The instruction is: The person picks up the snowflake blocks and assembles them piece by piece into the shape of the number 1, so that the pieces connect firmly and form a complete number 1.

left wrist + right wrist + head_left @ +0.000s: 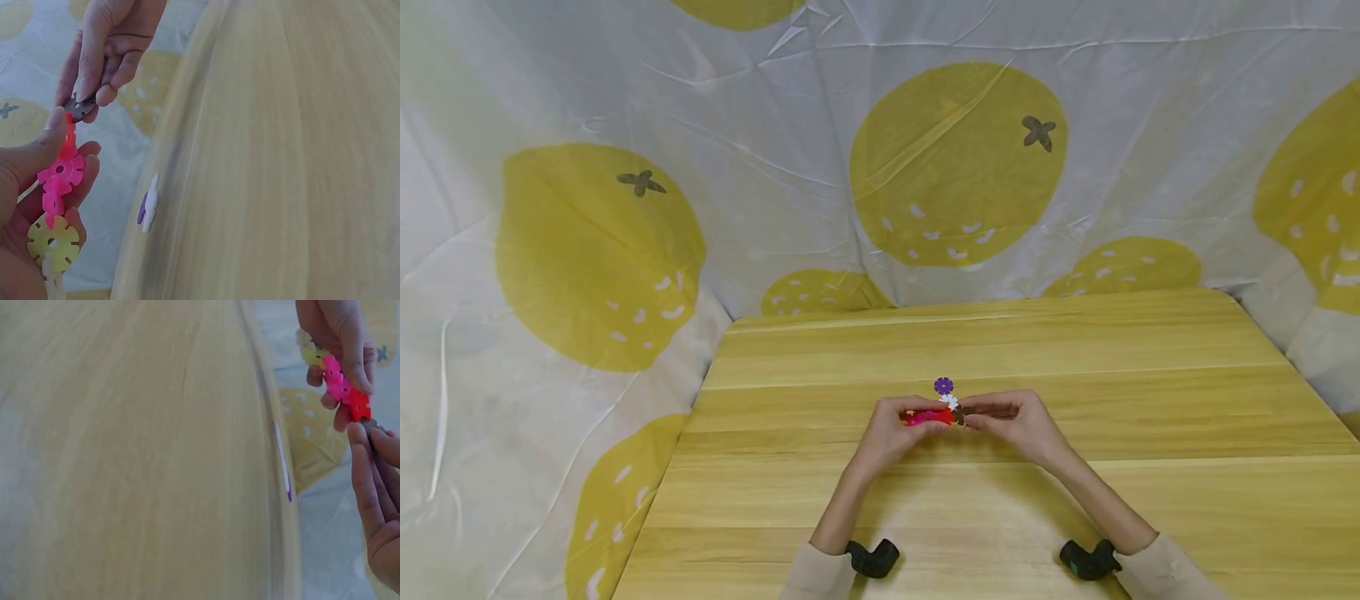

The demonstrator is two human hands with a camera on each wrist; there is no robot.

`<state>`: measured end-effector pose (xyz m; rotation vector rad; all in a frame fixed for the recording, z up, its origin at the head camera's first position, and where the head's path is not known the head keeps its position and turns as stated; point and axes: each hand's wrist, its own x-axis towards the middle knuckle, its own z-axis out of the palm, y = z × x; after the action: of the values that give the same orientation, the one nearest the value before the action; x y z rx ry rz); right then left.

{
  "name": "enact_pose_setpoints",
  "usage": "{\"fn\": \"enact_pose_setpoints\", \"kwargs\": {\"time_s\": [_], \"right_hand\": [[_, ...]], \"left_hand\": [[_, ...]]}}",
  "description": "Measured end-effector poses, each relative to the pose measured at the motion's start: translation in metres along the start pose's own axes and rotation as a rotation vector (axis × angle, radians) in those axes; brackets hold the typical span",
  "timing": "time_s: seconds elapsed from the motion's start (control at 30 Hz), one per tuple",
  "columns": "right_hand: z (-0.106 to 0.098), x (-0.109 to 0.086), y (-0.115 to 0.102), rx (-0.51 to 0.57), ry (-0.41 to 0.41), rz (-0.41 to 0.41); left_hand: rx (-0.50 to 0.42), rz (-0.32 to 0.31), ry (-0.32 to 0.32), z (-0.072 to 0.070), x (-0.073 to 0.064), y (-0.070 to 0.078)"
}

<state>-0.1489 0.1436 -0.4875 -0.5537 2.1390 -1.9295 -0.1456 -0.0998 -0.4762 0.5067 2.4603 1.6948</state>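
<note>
My left hand [883, 433] holds a chain of slotted plastic snowflake discs. In the left wrist view the chain runs from a whitish disc [52, 284] through a yellow disc [55, 250] and pink discs [72, 174] to a red disc [69, 136]. Between thumb and fingers, my right hand [1030, 427] pinches a dark brown disc [79, 110] at the red end. The brown disc meets the red one; whether their slots interlock I cannot tell. Both hands are close together above the wooden table [1000, 517].
Just beyond the hands, a purple disc [943, 386] and a white disc [949, 402] lie on the table. Black wrist devices [874, 558] are at both cuffs. A lemon-print cloth [760, 167] hangs behind the table.
</note>
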Motion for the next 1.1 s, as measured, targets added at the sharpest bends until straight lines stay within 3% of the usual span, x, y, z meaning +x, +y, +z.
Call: {"fn": "enact_pose_setpoints", "kwargs": {"time_s": [0.4,0.63,0.77,1.1], "right_hand": [[0.0055,0.0007,-0.0017,0.123,0.01,-0.026],[0.0066,0.0037,-0.0045,0.085,0.013,0.001],[0.0041,0.0007,-0.0034,0.036,0.007,-0.022],[0.0009,-0.0016,-0.0037,0.047,0.001,-0.036]], "left_hand": [[-0.039,0.001,-0.01,-0.001,0.0022,0.0006],[-0.044,-0.041,-0.005,-0.0028,0.004,0.0002],[-0.046,-0.066,-0.002,-0.0039,0.0038,0.0001],[-0.038,-0.062,0.002,-0.005,0.0038,0.0026]]}}
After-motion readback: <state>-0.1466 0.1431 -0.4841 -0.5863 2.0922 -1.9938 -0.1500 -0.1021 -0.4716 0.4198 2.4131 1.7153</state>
